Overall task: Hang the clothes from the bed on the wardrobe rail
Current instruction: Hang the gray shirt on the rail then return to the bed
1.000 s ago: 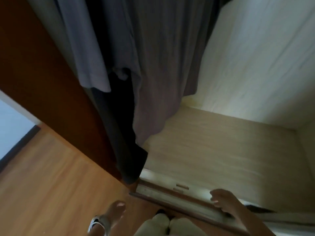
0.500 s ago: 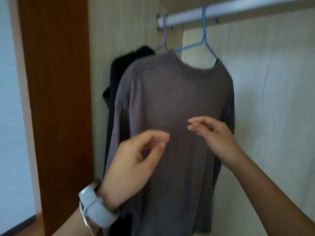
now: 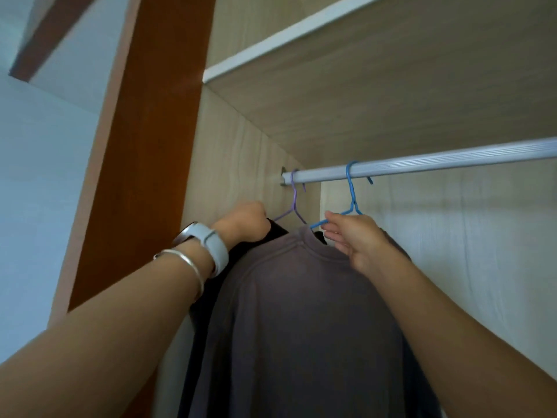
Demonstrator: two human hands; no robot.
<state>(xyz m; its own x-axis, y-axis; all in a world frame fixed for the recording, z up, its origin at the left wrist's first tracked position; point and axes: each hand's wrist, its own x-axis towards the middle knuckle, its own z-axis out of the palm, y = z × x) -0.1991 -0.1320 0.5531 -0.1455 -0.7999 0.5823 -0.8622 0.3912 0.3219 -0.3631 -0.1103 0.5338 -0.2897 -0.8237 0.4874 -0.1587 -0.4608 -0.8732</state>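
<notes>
Pinching the thin blue wire hanger [image 3: 350, 188] inside the soft grey shirt [image 3: 301, 312] with the right hand [image 3: 358, 239], gripping the black top [image 3: 277, 230] on the purple wire hanger [image 3: 294, 194] with the curled left hand [image 3: 244, 224], both hung on the ribbed silver rail [image 3: 452, 159].

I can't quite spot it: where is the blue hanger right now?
Head view: the blue hanger hooks over the wardrobe rail, just right of the purple hanger, carrying the grey shirt; the right hand pinches its wire.
</notes>
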